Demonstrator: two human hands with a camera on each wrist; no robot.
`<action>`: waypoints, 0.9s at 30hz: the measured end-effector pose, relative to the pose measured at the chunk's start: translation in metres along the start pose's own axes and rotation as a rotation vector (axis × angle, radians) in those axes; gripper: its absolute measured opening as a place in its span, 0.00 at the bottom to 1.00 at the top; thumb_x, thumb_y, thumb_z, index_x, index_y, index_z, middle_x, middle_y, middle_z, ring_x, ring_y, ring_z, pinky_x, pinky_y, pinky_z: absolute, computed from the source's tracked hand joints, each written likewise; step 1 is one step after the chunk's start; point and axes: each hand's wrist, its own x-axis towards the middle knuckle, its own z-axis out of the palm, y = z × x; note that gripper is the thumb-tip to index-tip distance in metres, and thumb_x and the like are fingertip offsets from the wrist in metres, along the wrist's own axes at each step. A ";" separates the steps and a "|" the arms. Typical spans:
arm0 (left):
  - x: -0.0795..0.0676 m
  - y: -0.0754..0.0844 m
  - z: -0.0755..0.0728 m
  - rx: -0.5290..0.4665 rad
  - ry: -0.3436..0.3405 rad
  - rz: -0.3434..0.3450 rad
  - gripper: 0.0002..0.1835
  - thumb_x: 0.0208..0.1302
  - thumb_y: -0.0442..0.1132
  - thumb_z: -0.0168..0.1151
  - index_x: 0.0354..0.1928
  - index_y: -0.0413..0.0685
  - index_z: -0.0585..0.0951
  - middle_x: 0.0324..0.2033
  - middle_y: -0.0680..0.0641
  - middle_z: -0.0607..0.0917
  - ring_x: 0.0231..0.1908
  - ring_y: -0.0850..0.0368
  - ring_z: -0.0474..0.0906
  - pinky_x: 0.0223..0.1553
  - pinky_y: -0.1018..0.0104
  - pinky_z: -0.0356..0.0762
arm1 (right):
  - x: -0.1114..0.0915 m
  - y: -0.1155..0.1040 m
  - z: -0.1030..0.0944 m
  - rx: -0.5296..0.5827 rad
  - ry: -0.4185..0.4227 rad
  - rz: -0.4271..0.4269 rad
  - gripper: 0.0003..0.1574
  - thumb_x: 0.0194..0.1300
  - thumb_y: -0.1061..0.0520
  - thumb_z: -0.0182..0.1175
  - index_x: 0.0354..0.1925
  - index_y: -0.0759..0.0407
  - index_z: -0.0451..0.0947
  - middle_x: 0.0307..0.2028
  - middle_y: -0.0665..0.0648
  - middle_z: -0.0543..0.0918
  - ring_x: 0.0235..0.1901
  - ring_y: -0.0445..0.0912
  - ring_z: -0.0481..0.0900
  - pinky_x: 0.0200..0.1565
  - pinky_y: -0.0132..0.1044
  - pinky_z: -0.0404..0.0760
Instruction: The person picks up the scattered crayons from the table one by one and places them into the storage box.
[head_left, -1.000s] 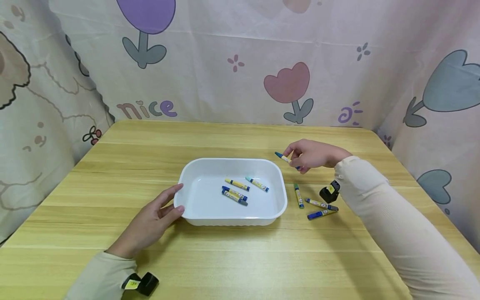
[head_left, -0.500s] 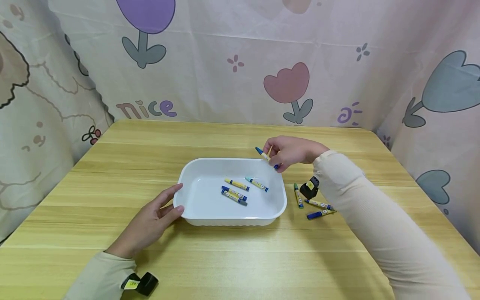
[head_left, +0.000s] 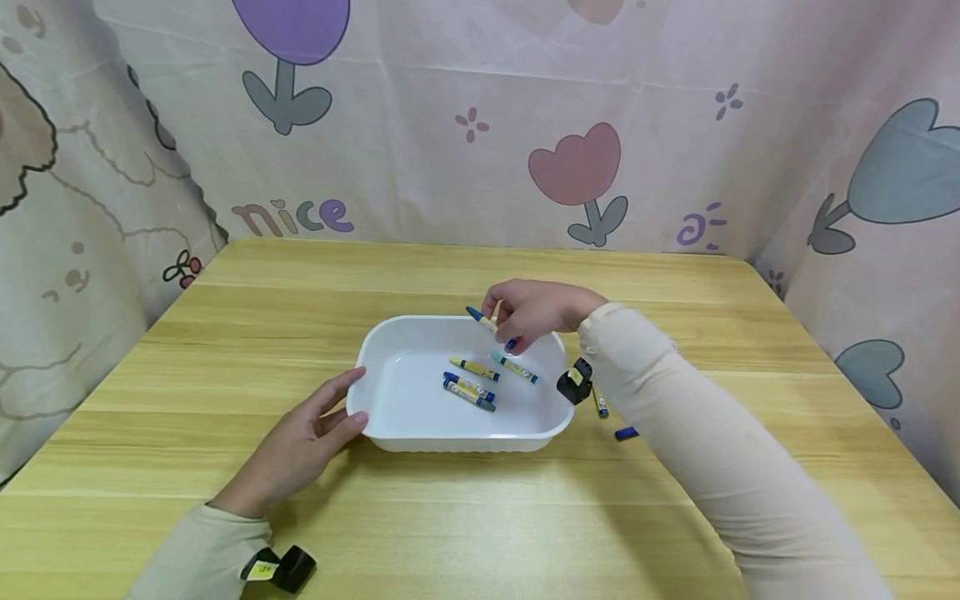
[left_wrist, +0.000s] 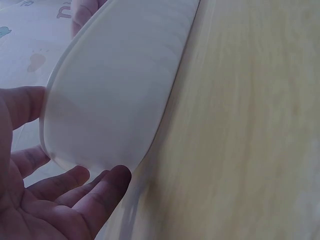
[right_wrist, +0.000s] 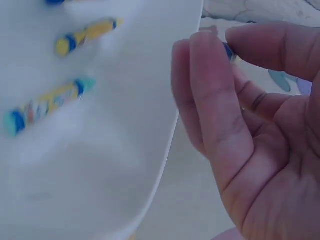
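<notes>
A white plastic tray (head_left: pixel 405 412) stands on the table. My left hand (head_left: pixel 300 442) touches its left end, thumb and fingertips spread along the rim and outer wall. Over the tray's back right part, my right hand (head_left: pixel 542 307) pinches a blue crayon (head_left: pixel 486 322) between thumb and fingers; in the right wrist view only a bit of that crayon (right_wrist: pixel 228 51) shows past the fingertips. Inside the tray lie a yellow crayon (head_left: pixel 474 369), a light teal crayon (head_left: pixel 515 367), a blue crayon (head_left: pixel 470 386) and a grey crayon (head_left: pixel 468 397), the last two side by side.
Right of the tray, a green crayon (head_left: pixel 601 405) and a dark blue crayon (head_left: pixel 626 433) lie on the wooden table (head_left: pixel 450 525), partly hidden by the right sleeve (head_left: pixel 697 417). A printed curtain (head_left: pixel 420 167) hangs behind the table.
My right hand has carried the blue crayon leftward from beside the tray to over it. Its sleeve now covers much of the crayons on the table. The left hand and tray have stayed put.
</notes>
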 end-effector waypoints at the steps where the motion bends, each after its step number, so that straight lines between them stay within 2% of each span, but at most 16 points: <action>1: 0.000 0.000 0.000 0.000 0.000 -0.002 0.31 0.74 0.42 0.54 0.74 0.44 0.58 0.70 0.32 0.59 0.59 0.38 0.72 0.52 0.64 0.77 | 0.001 -0.002 0.001 0.003 -0.013 -0.012 0.23 0.65 0.69 0.56 0.58 0.66 0.65 0.40 0.62 0.71 0.39 0.52 0.80 0.42 0.40 0.84; 5: 0.000 0.001 0.000 0.000 0.000 -0.004 0.31 0.74 0.43 0.54 0.74 0.44 0.58 0.70 0.32 0.59 0.60 0.40 0.72 0.51 0.68 0.76 | 0.005 -0.006 0.005 0.004 -0.047 -0.055 0.24 0.67 0.65 0.57 0.60 0.64 0.66 0.45 0.63 0.75 0.44 0.55 0.80 0.44 0.42 0.84; 9: 0.001 0.002 0.001 -0.004 0.001 -0.005 0.31 0.74 0.42 0.54 0.74 0.45 0.58 0.71 0.33 0.58 0.60 0.40 0.72 0.51 0.72 0.74 | 0.005 -0.005 0.004 -0.015 -0.037 -0.053 0.24 0.68 0.64 0.57 0.61 0.65 0.66 0.49 0.65 0.77 0.47 0.57 0.80 0.43 0.41 0.84; 14: 0.001 0.002 0.001 0.000 0.003 -0.009 0.31 0.74 0.42 0.54 0.74 0.45 0.58 0.71 0.33 0.58 0.60 0.40 0.72 0.51 0.70 0.75 | 0.002 0.004 0.000 -0.016 -0.015 -0.028 0.24 0.69 0.64 0.56 0.61 0.66 0.66 0.51 0.69 0.75 0.47 0.58 0.80 0.43 0.41 0.84; 27: 0.001 0.000 0.000 0.000 -0.001 -0.006 0.31 0.74 0.42 0.54 0.74 0.45 0.58 0.71 0.32 0.58 0.59 0.39 0.72 0.51 0.71 0.75 | -0.021 0.034 -0.021 0.021 0.056 0.026 0.20 0.71 0.63 0.54 0.59 0.66 0.66 0.49 0.68 0.75 0.43 0.57 0.80 0.44 0.43 0.83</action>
